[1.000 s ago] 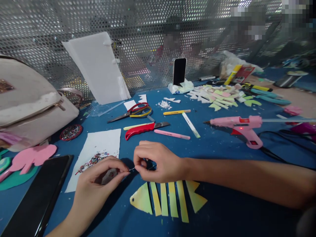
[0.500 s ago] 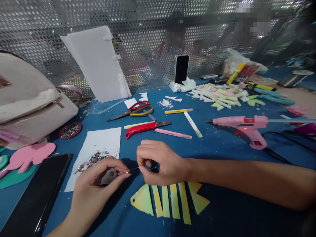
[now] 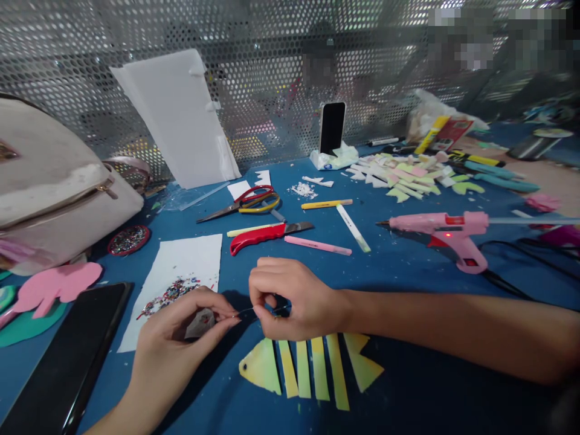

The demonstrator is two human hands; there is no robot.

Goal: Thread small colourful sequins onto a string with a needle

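My left hand point(image 3: 185, 329) pinches a thin needle point(image 3: 242, 313) at its fingertips, and a small pale scrap shows in its palm. My right hand point(image 3: 294, 296) is closed just to the right, its fingers pinching a fine dark thread at the needle's end. Both hover over the blue table point(image 3: 408, 272). Just below them lies a yellow-green foam fish point(image 3: 312, 365) cut into strips. A white paper sheet point(image 3: 181, 272) with a small pile of coloured sequins point(image 3: 170, 294) lies left of my left hand.
A red utility knife point(image 3: 267, 232), scissors point(image 3: 240, 205), pens and a pink glue gun point(image 3: 446, 232) lie beyond my hands. A black phone point(image 3: 67, 356), pink foam shapes point(image 3: 54, 287) and a beige bag point(image 3: 54, 187) sit left. Foam offcuts point(image 3: 403, 175) and a propped phone point(image 3: 332, 128) stand at the back.
My right hand's fingers shifted slightly along the thread near the needle; my left hand stayed almost still. The view drifted a little.
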